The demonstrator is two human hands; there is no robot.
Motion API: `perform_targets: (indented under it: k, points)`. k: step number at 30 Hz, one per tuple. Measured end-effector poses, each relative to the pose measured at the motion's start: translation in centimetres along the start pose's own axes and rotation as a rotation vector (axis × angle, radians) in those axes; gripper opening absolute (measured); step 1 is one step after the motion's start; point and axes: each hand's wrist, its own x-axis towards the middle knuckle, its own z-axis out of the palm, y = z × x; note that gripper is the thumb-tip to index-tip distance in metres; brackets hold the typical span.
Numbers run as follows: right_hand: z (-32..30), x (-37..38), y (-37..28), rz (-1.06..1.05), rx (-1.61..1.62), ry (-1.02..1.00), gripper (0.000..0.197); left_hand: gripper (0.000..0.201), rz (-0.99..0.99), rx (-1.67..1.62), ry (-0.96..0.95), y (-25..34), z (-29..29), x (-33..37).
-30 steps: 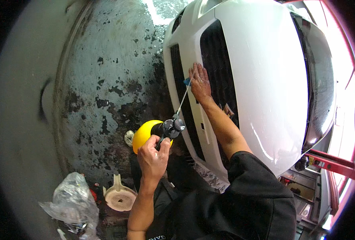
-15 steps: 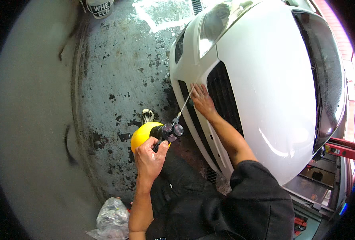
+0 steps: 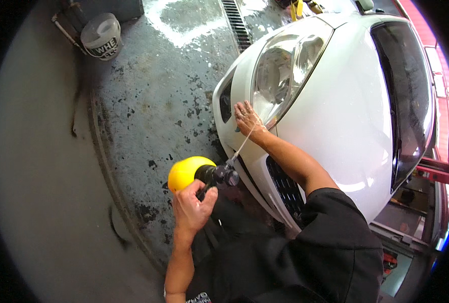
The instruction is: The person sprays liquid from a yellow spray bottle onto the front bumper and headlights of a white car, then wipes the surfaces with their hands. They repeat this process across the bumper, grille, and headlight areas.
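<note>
My left hand (image 3: 194, 209) is wrapped round the black trigger head of a yellow pump spray bottle (image 3: 188, 171), held tilted in front of the bumper. A thin jet of liquid runs from its nozzle (image 3: 230, 161) up to my right hand (image 3: 249, 121). That hand lies flat on the white car's bumper (image 3: 240, 91), just below the headlight (image 3: 280, 70), fingers stretched out and wet. A small bluish-green bit shows at the palm's edge; what it is, and whether more lies under the palm, I cannot make out.
The car's hood (image 3: 335, 116) and dark grille (image 3: 285, 189) lie to the right. A white bucket (image 3: 101, 38) stands by the grey wall (image 3: 37, 166) at far left. A drain grate (image 3: 236, 25) crosses the worn, wet floor (image 3: 153, 111). A red lift arm (image 3: 434, 171) is at far right.
My right hand has slid along the bumper from beside the grille to below the headlight. The spray bottle has shifted slightly right, its jet still running. The view has swung toward the headlight.
</note>
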Motion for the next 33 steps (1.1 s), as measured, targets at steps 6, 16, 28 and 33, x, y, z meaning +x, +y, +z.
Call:
perform_targets:
  k: [6,16,28,33]
  points:
    - [-2.9,8.8,8.5,0.323,-0.02,0.059,0.043,0.032,0.05,0.134,-0.158,0.7,-4.3,10.2]
    - [-2.2,2.2,-0.7,-0.066,-0.005,-0.334,0.047,0.028,0.037,0.128,-0.291,-0.5,-9.7,24.2]
    - [-12.8,-1.1,13.8,0.862,0.308,0.095,0.084,0.028,0.225,0.184,-0.419,13.0,-12.1,33.2]
    - [-13.7,0.2,22.3,1.127,0.205,0.225,0.087,0.027,0.304,0.191,-0.505,20.7,-9.6,37.9]
